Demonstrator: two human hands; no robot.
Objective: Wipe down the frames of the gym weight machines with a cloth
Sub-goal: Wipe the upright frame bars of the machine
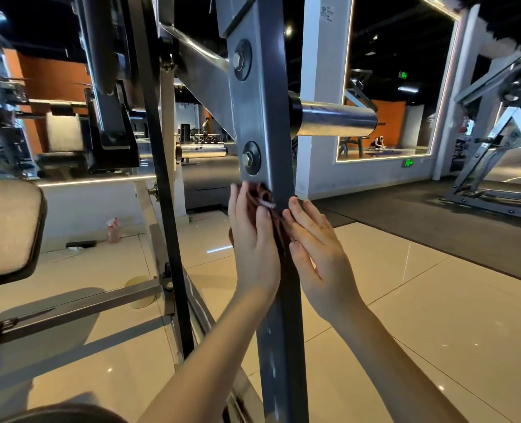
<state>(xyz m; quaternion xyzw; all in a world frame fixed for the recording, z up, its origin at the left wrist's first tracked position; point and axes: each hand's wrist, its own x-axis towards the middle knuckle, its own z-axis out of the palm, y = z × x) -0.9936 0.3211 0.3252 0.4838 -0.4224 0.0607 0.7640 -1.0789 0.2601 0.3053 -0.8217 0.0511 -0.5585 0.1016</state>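
Cloth mostly hidden between left hand, fingers straight, together, and right hand, fingers straight, slightly spread, on post below 2 bolts. Green wall sign unreadable.

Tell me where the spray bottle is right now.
Head view, left of centre: the spray bottle stands on the tiled floor by the white wall base, just right of a flat black object.
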